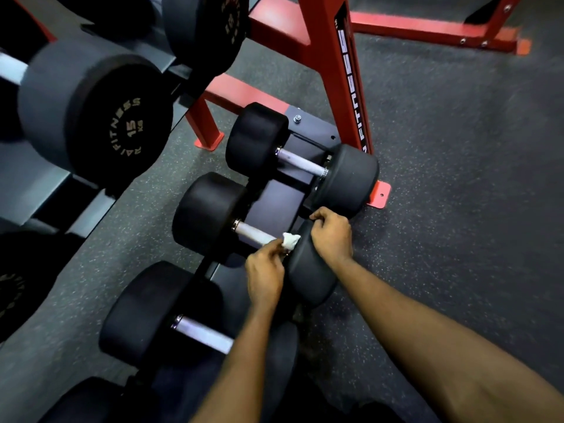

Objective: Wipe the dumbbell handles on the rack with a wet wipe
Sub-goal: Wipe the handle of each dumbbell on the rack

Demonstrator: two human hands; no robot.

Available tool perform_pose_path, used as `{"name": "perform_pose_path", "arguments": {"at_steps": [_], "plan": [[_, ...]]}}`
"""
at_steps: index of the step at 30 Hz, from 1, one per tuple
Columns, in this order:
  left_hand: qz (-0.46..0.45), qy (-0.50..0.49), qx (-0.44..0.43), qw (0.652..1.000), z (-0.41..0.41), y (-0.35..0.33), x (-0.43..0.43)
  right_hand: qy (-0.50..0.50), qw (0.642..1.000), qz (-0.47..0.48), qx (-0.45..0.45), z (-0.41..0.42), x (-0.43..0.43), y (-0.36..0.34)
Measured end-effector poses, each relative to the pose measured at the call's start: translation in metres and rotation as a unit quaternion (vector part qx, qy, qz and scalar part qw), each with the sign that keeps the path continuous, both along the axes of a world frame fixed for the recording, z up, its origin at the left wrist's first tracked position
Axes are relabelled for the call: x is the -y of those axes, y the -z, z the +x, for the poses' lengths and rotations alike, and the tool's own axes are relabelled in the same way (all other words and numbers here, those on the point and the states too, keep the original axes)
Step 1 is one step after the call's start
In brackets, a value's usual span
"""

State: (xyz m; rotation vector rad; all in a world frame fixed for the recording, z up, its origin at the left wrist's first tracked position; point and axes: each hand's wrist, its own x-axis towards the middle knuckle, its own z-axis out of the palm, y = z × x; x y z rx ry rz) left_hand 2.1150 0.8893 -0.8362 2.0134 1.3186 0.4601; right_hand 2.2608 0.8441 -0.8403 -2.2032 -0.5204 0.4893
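Observation:
Three black dumbbells lie side by side on the lowest shelf of the rack (276, 206). My left hand (264, 277) pinches a crumpled white wet wipe (290, 240) against the near end of the middle dumbbell's silver handle (253, 234). My right hand (332, 234) grips the top edge of that dumbbell's near head (308, 276). The far dumbbell's handle (300, 161) and the near dumbbell's handle (204, 334) are bare; my left forearm crosses the near one's end.
Larger 15 kg dumbbells (94, 117) sit on the upper shelf at the left. The red rack upright (338, 71) and its foot plate (380, 195) stand at the right of the shelf. Dark speckled rubber floor (457, 163) spreads to the right.

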Motion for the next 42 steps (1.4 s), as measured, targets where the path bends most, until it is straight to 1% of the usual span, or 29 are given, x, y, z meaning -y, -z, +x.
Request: {"name": "perform_pose_path", "arguments": {"at_steps": [1, 3, 5, 8, 10, 13, 15, 18, 19, 20, 21, 23, 25, 26, 28, 30, 31, 32, 34, 35, 36, 39, 41, 42], "plan": [[-0.01, -0.067, 0.016, 0.998, -0.002, 0.002, 0.008, 0.001, 1.0, 0.003, -0.002, 0.001, 0.0, 0.0], [-0.037, -0.168, -0.001, 0.985, -0.004, 0.005, 0.019, -0.001, 1.0, 0.003, -0.006, 0.0, 0.001, 0.0], [-0.081, -0.218, -0.022, 0.972, -0.006, 0.007, 0.026, -0.002, 1.0, -0.003, -0.01, 0.0, 0.001, -0.002], [-0.134, -0.247, -0.018, 0.96, 0.004, 0.009, 0.026, 0.0, 1.0, -0.004, -0.012, -0.001, 0.0, -0.001], [-0.169, -0.234, -0.024, 0.957, 0.015, 0.01, 0.018, 0.0, 1.0, -0.005, -0.008, -0.002, 0.001, -0.003], [-0.216, -0.156, -0.029, 0.963, 0.014, 0.019, 0.002, 0.002, 1.0, -0.003, -0.008, -0.002, 0.0, -0.002], [-0.239, -0.122, -0.025, 0.963, 0.006, 0.027, -0.003, 0.001, 1.0, -0.004, -0.006, -0.003, -0.001, -0.003], [-0.314, -0.099, -0.015, 0.944, 0.005, 0.051, -0.012, -0.001, 1.0, -0.005, 0.005, -0.004, -0.001, -0.002], [-0.338, -0.088, -0.006, 0.937, 0.004, 0.077, -0.019, -0.003, 1.0, -0.007, 0.007, -0.005, -0.002, -0.002], [-0.344, -0.075, 0.001, 0.936, 0.005, 0.092, -0.024, -0.003, 1.0, -0.009, 0.007, -0.004, -0.002, -0.002], [-0.333, -0.069, -0.009, 0.94, 0.004, 0.087, -0.022, -0.002, 1.0, -0.007, 0.008, -0.004, -0.002, -0.002], [-0.299, -0.057, -0.012, 0.953, -0.005, 0.055, -0.013, 0.003, 1.0, -0.001, 0.008, -0.004, -0.001, 0.0], [-0.277, -0.055, 0.023, 0.959, -0.015, 0.037, -0.001, 0.006, 1.0, -0.003, 0.009, -0.005, -0.001, -0.001], [-0.283, -0.051, 0.043, 0.957, -0.019, 0.035, 0.003, 0.006, 1.0, -0.006, 0.011, -0.005, -0.001, -0.002], [-0.325, -0.065, 0.066, 0.941, -0.018, 0.037, 0.0, 0.007, 1.0, -0.01, 0.013, -0.005, -0.002, -0.001], [-0.37, -0.077, 0.077, 0.923, -0.012, 0.065, -0.012, 0.005, 1.0, -0.011, 0.016, -0.006, -0.003, -0.002], [-0.379, -0.074, 0.069, 0.92, -0.008, 0.08, -0.019, 0.006, 1.0, -0.011, 0.018, -0.006, -0.003, -0.002], [-0.378, -0.063, 0.056, 0.922, -0.007, 0.085, -0.022, 0.009, 1.0, -0.011, 0.019, -0.006, -0.002, -0.002], [-0.344, -0.039, 0.046, 0.937, -0.013, 0.076, -0.018, 0.008, 1.0, -0.014, 0.021, -0.005, -0.002, -0.001], [-0.328, -0.041, 0.056, 0.942, -0.017, 0.052, -0.01, 0.007, 1.0, -0.014, 0.023, -0.005, -0.002, -0.001], [-0.325, -0.049, 0.079, 0.941, -0.02, 0.032, -0.001, 0.007, 1.0, -0.015, 0.026, -0.005, -0.003, -0.001], [-0.371, -0.07, 0.123, 0.918, -0.025, 0.039, -0.003, 0.007, 0.999, -0.018, 0.026, -0.005, -0.003, 0.001], [-0.377, -0.05, 0.102, 0.919, -0.015, 0.056, -0.011, 0.007, 1.0, -0.017, 0.026, -0.004, -0.003, 0.001], [-0.372, -0.042, 0.074, 0.924, -0.01, 0.058, -0.014, 0.008, 0.999, -0.015, 0.029, -0.005, -0.003, 0.001]]}}
